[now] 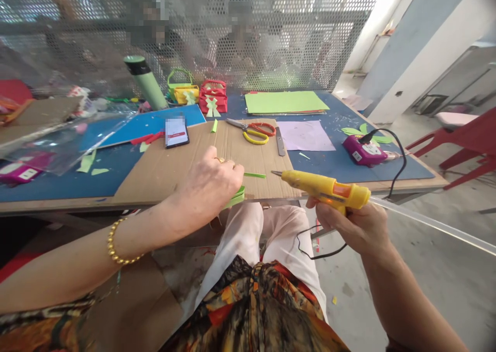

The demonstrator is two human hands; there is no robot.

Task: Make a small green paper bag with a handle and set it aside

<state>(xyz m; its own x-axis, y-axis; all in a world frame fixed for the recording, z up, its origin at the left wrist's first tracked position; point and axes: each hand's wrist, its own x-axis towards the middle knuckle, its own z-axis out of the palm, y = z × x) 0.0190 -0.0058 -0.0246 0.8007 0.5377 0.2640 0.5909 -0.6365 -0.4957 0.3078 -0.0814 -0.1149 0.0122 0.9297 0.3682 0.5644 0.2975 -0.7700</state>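
My right hand [360, 223] is wrapped round the handle of a yellow hot glue gun [321, 184]. A long clear glue stick [434, 220] runs out of its back, and its metal tip points left above the cardboard's front edge. My left hand [217, 176] is closed, knuckles up, over the front of the cardboard sheet [170, 171]. From under its fingers shows a folded light-green paper piece [236, 197]. A thin green strip [254, 175] sticks out to the right of the knuckles, pointing toward the glue tip. The fingertips are hidden.
Scissors [256, 132], a metal blade [280, 142] and a phone [176, 131] lie on the cardboard. Behind stand a green bottle [149, 86] and small red [213, 97] and yellow paper bags [186, 94]. A purple power socket [364, 150] with a black cord sits right.
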